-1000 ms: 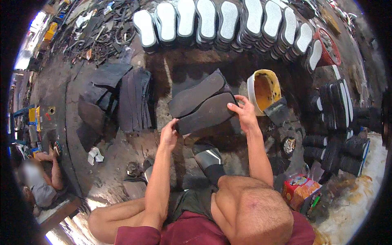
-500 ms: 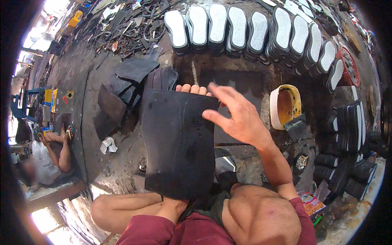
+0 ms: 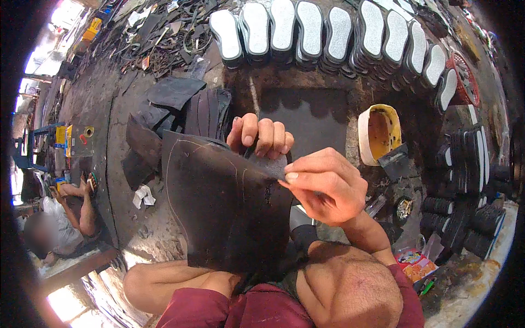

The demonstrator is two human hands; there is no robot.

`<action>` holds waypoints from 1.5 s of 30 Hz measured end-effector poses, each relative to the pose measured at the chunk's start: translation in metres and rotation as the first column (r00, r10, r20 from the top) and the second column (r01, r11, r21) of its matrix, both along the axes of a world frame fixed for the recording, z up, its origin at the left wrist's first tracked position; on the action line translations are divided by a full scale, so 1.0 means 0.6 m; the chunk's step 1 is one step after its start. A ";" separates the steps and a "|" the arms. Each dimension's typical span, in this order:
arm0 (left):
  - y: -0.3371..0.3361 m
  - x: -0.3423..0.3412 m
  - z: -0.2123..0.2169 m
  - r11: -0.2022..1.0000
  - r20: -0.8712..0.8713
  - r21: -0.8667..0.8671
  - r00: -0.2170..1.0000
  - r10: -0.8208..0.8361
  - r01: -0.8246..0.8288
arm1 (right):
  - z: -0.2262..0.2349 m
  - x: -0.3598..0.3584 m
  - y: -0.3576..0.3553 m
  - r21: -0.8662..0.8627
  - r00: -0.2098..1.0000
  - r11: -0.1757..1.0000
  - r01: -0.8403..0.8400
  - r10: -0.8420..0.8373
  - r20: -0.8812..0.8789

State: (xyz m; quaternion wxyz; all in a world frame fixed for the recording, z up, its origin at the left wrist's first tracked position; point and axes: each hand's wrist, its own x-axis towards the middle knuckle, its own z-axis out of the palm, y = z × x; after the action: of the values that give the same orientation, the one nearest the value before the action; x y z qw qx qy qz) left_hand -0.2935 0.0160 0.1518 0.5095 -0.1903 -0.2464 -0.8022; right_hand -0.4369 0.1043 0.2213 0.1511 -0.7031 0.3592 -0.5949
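A black rubber-like sheet [image 3: 224,208] lies over my lap and left forearm, with pale curved outlines drawn on it. From beneath, my left hand [image 3: 261,135] curls its fingers at the far edge, closed on the sheet; its palm and thumb are mostly hidden. My right hand [image 3: 328,186] pinches the far right corner between thumb and fingers. That corner is bent up, and a greyer face shows there, just in front of the left fingertips.
Dark sheets [image 3: 180,109] lie piled beyond my left hand. Stacked white-topped soles [image 3: 283,27] curve across the far side. A yellowish tub [image 3: 363,134] stands at right, near black sole stacks [image 3: 465,164]. Another person [image 3: 65,218] sits at far left.
My right hand has come down from open fingers to a pinch on the sheet's corner. The left fingers have risen higher past the edge. The sheet has tilted and bent.
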 end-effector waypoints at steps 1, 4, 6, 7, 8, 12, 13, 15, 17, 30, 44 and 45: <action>-0.002 0.001 0.002 1.000 0.000 -0.009 1.000 -0.011 0.011 | -0.004 0.003 -0.001 0.021 0.999 1.000 0.014 -0.015 0.031; -0.007 0.008 0.004 0.998 0.046 -0.062 0.999 -0.013 0.015 | -0.010 0.010 -0.002 0.095 0.997 0.994 0.051 -0.056 0.052; -0.008 0.011 0.002 0.996 0.082 -0.084 0.996 -0.026 0.033 | -0.011 0.009 -0.002 0.149 0.996 0.986 0.070 -0.077 0.040; -0.008 0.010 -0.002 0.995 0.091 -0.087 0.995 -0.035 0.043 | -0.013 0.007 -0.002 0.132 0.995 0.988 0.075 -0.082 0.049; -0.008 0.007 -0.006 0.996 0.087 -0.073 0.995 -0.039 0.046 | -0.016 0.005 -0.003 0.141 0.994 0.986 0.087 -0.096 0.058; -0.016 -0.012 -0.030 0.999 0.024 0.024 0.999 0.037 -0.038 | -0.032 0.001 -0.006 0.209 0.992 0.971 0.115 -0.124 0.029; -0.018 -0.017 -0.034 0.998 0.035 -0.005 0.998 0.059 -0.058 | -0.037 0.005 -0.008 0.303 0.973 0.929 0.212 -0.228 0.019; -0.024 -0.024 -0.038 0.995 -0.021 -0.048 0.996 0.086 -0.087 | -0.047 0.022 -0.011 0.386 0.874 0.813 0.436 -0.485 0.036; -0.021 -0.024 -0.030 0.986 0.035 -0.036 0.986 0.163 -0.161 | -0.051 0.036 -0.010 0.691 0.777 0.673 -0.264 -0.276 0.566; 0.034 0.130 0.096 0.799 0.771 -0.565 -0.211 0.600 0.205 | -0.052 -0.004 -0.011 0.753 0.978 0.625 0.205 -0.170 -0.125; 0.073 0.138 0.036 0.971 0.986 -0.166 -0.036 0.162 -0.172 | -0.081 -0.025 -0.050 0.845 0.962 0.495 -0.204 -0.061 0.268; 0.077 0.137 0.024 0.966 0.992 -0.123 -0.030 0.119 -0.229 | -0.082 -0.018 -0.055 0.874 0.965 0.449 -0.186 -0.086 0.250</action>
State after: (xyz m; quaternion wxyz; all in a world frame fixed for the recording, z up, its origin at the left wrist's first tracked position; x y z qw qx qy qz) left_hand -0.2112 0.0622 0.1665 0.2881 0.4852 -0.5240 -0.6380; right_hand -0.4476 0.0715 0.1722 0.5600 -0.4458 0.5732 -0.3988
